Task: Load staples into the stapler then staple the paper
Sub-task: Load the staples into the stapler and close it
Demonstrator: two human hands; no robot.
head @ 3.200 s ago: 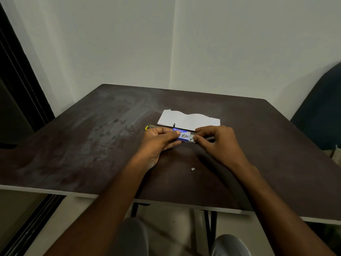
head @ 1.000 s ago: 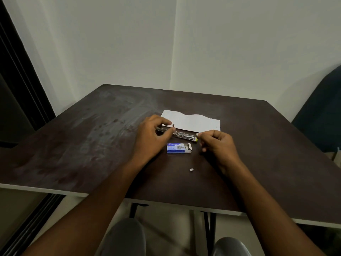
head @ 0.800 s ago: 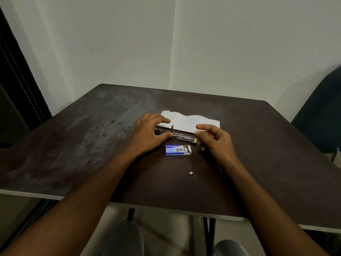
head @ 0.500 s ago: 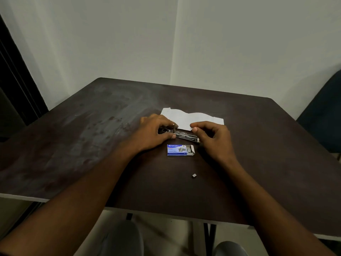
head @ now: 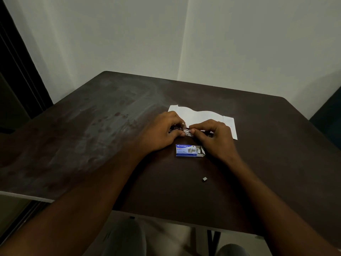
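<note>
A small metal stapler (head: 186,131) lies on the dark table, mostly hidden between my two hands. My left hand (head: 162,133) grips its left end. My right hand (head: 214,137) pinches at its middle with thumb and forefinger; a strip of staples there is too small to tell. A white sheet of paper (head: 201,117) lies flat just behind the hands. The blue staple box (head: 188,150) rests in front of them with its right flap open.
A small loose clump of staples (head: 204,179) lies on the table (head: 92,135) nearer to me. The table's front edge runs close to my knees. A dark chair back shows at the far right, walls behind.
The staple box went from my hands down onto the table. My left hand took hold of the stapler, and my right hand moved in to meet it at the stapler's middle.
</note>
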